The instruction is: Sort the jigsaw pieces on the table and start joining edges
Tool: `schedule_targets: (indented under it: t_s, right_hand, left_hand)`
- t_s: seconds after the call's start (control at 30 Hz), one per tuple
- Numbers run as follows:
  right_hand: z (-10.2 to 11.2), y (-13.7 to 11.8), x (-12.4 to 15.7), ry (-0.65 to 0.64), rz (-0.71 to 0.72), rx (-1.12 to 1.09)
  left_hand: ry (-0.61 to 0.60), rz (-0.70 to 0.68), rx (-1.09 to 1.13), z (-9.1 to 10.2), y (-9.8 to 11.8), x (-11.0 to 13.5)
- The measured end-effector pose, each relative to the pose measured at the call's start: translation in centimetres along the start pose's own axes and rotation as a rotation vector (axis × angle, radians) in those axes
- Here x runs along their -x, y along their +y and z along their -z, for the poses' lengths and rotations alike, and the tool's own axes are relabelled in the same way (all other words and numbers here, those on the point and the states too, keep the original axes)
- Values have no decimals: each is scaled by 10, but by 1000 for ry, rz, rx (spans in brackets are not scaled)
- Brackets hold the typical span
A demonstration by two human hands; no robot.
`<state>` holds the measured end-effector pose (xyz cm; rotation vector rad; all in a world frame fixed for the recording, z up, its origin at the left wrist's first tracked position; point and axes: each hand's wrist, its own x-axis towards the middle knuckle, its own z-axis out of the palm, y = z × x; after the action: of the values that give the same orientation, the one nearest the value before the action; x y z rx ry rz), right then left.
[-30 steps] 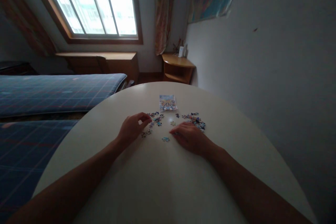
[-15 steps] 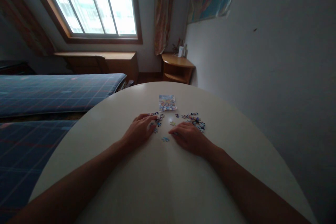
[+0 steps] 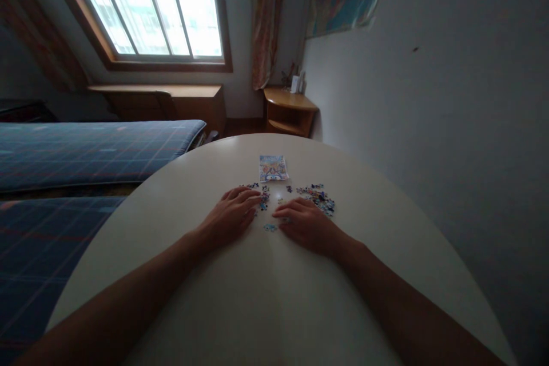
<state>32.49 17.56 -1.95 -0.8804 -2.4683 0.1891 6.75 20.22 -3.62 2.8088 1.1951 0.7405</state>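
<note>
My left hand (image 3: 234,214) lies flat on the round white table (image 3: 274,297), fingers stretched over a small scatter of jigsaw pieces (image 3: 262,199). My right hand (image 3: 302,222) rests palm down beside it, fingers extended toward the left, nothing held. A single blue piece (image 3: 270,227) lies between the two hands. A larger heap of loose pieces (image 3: 319,195) sits just beyond my right hand. Farther back lies a small printed picture card (image 3: 273,167).
The table's right side runs close to a grey wall (image 3: 450,97). Two blue plaid beds (image 3: 86,151) stand to the left. Behind the table are a wooden corner shelf (image 3: 289,108), a low wooden cabinet (image 3: 171,100) and a bright window (image 3: 150,6).
My left hand went from a pinch above the pieces to lying flat over them, sliding right. My right hand edged slightly left. The pieces under the left hand are now mostly covered.
</note>
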Motion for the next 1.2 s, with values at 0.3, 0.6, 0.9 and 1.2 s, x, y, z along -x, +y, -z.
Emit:
schedule_targets:
  t_s: [0.3, 0.6, 0.9, 1.2]
  right_hand:
    - [8, -13, 0, -249, 2, 47]
    - [8, -21, -1, -257, -42, 50]
    - [6, -20, -1, -242, -106, 97]
    - [1, -9, 0, -66, -177, 117]
  left_hand:
    - [6, 4, -29, 2, 3, -1]
    - [-84, -56, 17, 2, 2, -2]
    - [-34, 60, 27, 3, 5, -3]
    - [58, -57, 66, 5, 11, -2]
